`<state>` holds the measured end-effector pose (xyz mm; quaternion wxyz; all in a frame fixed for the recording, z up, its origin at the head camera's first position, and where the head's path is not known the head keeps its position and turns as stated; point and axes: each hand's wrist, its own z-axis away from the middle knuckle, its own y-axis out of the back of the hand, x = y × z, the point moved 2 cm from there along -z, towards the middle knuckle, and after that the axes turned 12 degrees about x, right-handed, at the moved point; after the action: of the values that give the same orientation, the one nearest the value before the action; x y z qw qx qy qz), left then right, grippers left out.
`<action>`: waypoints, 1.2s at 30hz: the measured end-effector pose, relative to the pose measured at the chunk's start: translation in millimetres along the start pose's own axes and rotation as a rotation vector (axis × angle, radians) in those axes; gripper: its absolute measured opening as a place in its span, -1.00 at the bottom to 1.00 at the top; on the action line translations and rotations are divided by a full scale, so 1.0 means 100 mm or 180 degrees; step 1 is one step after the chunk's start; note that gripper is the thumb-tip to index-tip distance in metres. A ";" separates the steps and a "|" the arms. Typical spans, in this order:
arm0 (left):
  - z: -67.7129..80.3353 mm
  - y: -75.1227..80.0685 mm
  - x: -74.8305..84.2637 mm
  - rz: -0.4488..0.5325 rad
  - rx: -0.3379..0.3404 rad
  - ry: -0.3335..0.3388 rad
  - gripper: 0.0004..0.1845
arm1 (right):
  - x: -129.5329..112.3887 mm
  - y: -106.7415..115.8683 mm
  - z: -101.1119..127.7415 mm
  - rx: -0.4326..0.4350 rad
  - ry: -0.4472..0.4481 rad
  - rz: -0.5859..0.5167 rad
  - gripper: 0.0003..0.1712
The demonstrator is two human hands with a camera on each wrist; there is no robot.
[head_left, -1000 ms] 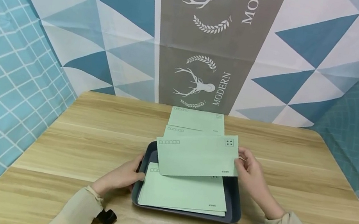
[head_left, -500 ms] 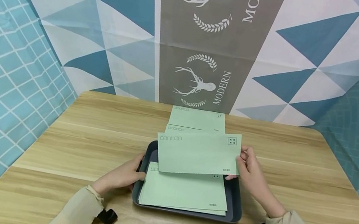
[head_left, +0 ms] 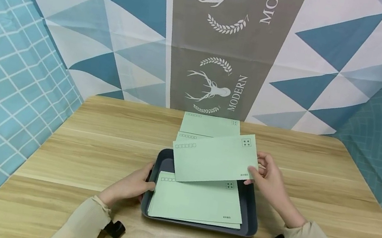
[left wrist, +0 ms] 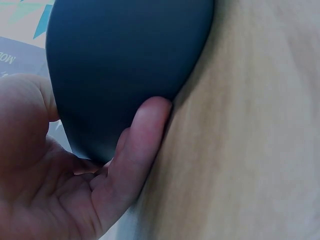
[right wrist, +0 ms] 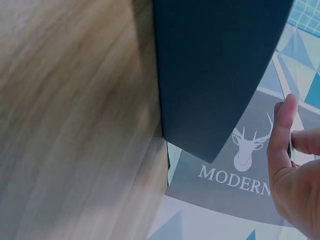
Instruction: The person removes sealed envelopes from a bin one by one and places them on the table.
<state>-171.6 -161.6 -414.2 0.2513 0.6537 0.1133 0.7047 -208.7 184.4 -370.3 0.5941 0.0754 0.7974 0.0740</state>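
Note:
In the head view my right hand (head_left: pixel 272 187) pinches the right end of a pale green envelope (head_left: pixel 214 161), thumb on its front. The envelope is tilted, right end higher, above the rear part of a dark grey tray (head_left: pixel 251 219). A stack of similar envelopes (head_left: pixel 197 204) lies in the tray. My left hand (head_left: pixel 131 185) grips the tray's left side, thumb at the rim. In the left wrist view the fingers (left wrist: pixel 150 117) press against the outer tray wall (left wrist: pixel 125 55). The right wrist view shows the right hand (right wrist: pixel 297 185) beyond the tray, holding a thin edge.
Behind the tray, two more green envelopes lie in a line on the wooden table (head_left: pixel 105 130): a far one (head_left: pixel 210 126) at the back edge and a nearer one (head_left: pixel 186 137), partly covered. A patterned cloth backdrop (head_left: pixel 218 47) rises behind the table.
The right hand has raised the envelope slightly away from the stack and tilted it more, right end up. More of the stack's top envelope shows. The left hand and tray have stayed put.

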 end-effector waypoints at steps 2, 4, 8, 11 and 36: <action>0.00 0.00 0.00 -0.0008 0.0000 0.0002 -0.20 | 0.00 0.01 -0.02 0.0049 -0.0001 0.0009 -0.55; 0.00 0.00 -0.01 -0.0004 0.0002 0.0004 -0.20 | 0.00 0.03 -0.03 0.0093 -0.0003 0.0019 -0.56; 0.00 0.00 -0.02 -0.0011 0.0014 0.0001 -0.20 | 0.00 0.06 -0.07 0.0210 -0.0008 0.0070 -0.56; 0.00 0.00 -0.03 -0.0045 0.0020 -0.0009 -0.21 | 0.01 0.10 -0.10 0.0290 -0.0018 0.0114 -0.54; 0.00 0.01 -0.02 0.0031 -0.0004 -0.0001 -0.19 | 0.19 0.41 -0.47 0.0953 -0.0988 -0.1317 -0.75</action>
<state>-171.9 -163.1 -415.5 0.2483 0.6542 0.1096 0.7059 -257.9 226.8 -366.5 0.6937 0.0084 0.6975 -0.1794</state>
